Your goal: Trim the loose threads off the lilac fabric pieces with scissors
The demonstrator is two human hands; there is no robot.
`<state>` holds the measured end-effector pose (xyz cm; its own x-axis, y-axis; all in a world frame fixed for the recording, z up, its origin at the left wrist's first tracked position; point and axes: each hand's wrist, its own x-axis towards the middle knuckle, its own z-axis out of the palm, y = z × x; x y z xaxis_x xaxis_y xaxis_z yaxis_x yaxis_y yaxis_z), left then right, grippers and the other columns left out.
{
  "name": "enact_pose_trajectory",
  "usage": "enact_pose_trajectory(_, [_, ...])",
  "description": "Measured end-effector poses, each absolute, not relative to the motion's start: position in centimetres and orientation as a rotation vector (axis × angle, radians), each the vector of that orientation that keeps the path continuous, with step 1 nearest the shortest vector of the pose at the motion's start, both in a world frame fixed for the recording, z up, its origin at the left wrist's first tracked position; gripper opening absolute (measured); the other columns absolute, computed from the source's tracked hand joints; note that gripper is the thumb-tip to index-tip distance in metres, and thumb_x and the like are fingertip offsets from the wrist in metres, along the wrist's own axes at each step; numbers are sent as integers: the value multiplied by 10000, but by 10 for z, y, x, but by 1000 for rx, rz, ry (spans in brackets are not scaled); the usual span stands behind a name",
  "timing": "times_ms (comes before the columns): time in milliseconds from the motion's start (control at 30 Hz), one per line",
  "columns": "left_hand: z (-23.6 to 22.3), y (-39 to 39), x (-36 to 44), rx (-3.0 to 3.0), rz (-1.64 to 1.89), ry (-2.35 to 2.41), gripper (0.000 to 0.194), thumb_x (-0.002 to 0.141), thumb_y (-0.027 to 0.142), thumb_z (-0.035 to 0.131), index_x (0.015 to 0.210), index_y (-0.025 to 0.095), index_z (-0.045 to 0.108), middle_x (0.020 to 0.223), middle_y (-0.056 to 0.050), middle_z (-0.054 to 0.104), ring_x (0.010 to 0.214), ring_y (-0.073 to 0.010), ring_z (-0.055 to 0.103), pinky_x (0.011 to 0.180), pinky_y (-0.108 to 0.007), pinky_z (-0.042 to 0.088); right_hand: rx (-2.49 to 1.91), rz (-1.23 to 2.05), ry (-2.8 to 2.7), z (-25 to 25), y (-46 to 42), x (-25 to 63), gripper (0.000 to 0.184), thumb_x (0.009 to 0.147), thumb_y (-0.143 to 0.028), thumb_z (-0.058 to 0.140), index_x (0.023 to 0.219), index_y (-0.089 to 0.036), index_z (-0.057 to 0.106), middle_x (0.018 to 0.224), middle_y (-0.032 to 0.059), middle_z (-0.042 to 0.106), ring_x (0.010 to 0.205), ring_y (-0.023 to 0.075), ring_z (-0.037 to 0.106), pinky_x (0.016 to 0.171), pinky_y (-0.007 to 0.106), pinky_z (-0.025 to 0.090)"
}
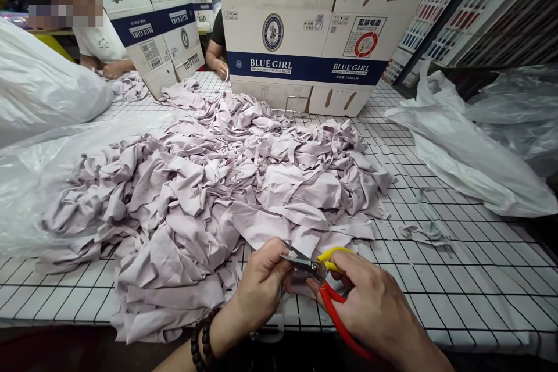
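Note:
Near the front edge of the table, my right hand [370, 296] grips scissors [320, 270] with one yellow and one red handle. Their blades point left and reach to the fingertips of my left hand [264, 279]. That hand is pinched closed on a pale lilac-grey fabric piece [300, 244], most of it hidden behind the fingers and blades. Dark beads circle the left wrist. Just beyond both hands spreads a large heap of the same pale fabric pieces [187, 186], crumpled and overlapping.
Cardboard beer boxes [300, 23] stand behind the heap. Clear plastic [39, 186] and a white bag [47, 81] lie left; another white plastic bag [471, 145] lies right. Fabric scraps [427, 232] rest on the gridded tablecloth [479, 279]. Two other people's hands [117, 68] show at the far side.

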<state>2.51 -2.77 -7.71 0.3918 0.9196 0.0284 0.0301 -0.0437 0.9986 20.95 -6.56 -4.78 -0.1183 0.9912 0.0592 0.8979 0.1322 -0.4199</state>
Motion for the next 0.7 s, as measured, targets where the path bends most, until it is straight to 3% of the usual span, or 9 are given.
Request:
enact_pose_trajectory(400, [-83, -27, 29, 1225, 931, 805, 426, 914, 481, 520, 677, 133, 584, 731, -2, 470, 507, -81, 490, 489, -211, 409, -1757, 243, -2079, -49, -66, 207, 294, 804, -398, 611, 620, -240, 445, 548, -39, 553, 444, 111, 459, 449, 226, 333])
enact_pose_trajectory(700, [-82, -28, 26, 1230, 906, 818, 447, 911, 493, 532, 712, 113, 656, 732, 0, 473, 517, -73, 509, 513, -209, 409, -1687, 147, -2101, -54, -64, 211, 352, 774, -395, 637, 585, -231, 390, 476, -70, 457, 406, 83, 383, 413, 202, 280])
